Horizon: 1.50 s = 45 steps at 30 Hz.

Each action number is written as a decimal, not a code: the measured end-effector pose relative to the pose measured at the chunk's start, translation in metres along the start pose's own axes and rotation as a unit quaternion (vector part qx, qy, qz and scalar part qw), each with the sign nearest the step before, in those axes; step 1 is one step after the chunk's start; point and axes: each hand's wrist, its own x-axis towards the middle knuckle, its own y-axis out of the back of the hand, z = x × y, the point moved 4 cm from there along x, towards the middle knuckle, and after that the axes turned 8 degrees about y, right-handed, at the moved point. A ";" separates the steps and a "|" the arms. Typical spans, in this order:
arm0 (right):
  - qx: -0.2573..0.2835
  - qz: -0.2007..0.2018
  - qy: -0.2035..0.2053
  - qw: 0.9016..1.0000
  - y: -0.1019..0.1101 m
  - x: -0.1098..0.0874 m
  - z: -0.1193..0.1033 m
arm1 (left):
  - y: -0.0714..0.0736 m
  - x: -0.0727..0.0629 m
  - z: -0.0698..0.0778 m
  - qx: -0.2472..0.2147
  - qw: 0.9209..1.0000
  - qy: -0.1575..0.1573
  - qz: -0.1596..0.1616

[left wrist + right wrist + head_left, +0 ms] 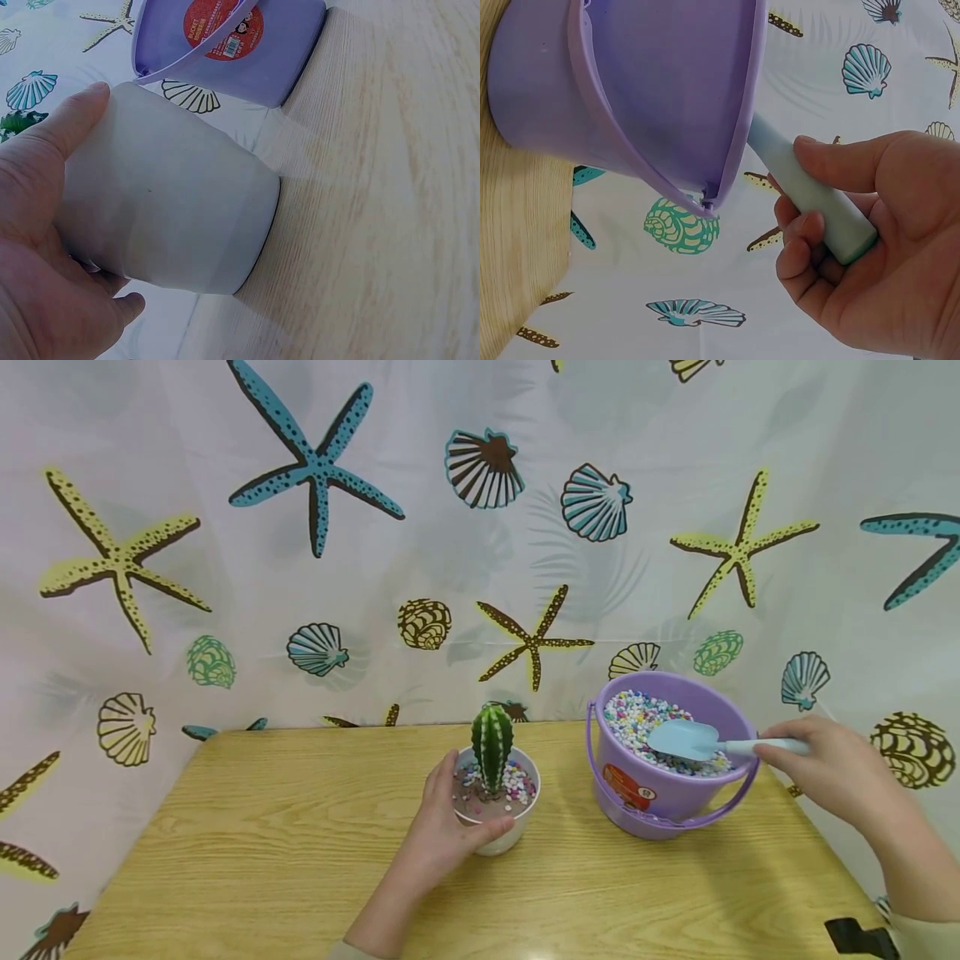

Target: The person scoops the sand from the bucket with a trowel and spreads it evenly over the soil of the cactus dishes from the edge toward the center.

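A white pot stands on the table with a green cactus upright in it. Brown soil shows in the pot, with coloured pebbles on part of it. My left hand grips the pot's side, thumb at the near rim and fingers round the left. In the left wrist view the pot's wall fills the middle. By its handle my right hand holds a light blue scoop. The scoop's blade is over the pebbles inside the purple bucket; whether it carries any is unclear.
The bucket's handle hangs down at its front. A wooden table lies under everything. Behind it hangs a white curtain printed with starfish and shells. A black object shows by the right sleeve.
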 end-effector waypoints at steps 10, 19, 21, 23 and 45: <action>0.015 0.004 0.030 0.999 -0.010 0.015 -0.011 | -0.002 0.002 -0.002 0.002 1.000 0.006 -0.002; 0.037 0.017 0.010 0.999 -0.032 0.021 -0.019 | -0.003 0.002 -0.003 0.005 1.000 0.008 0.002; 0.037 0.021 0.004 0.999 -0.036 0.021 -0.020 | -0.003 0.002 -0.003 0.007 1.000 0.007 0.003; 0.037 0.030 0.002 0.999 -0.039 0.022 -0.022 | -0.003 0.001 -0.002 0.006 1.000 0.004 0.004; 0.033 0.095 0.022 0.995 -0.049 0.019 -0.026 | -0.004 0.003 -0.004 0.013 1.000 0.004 0.007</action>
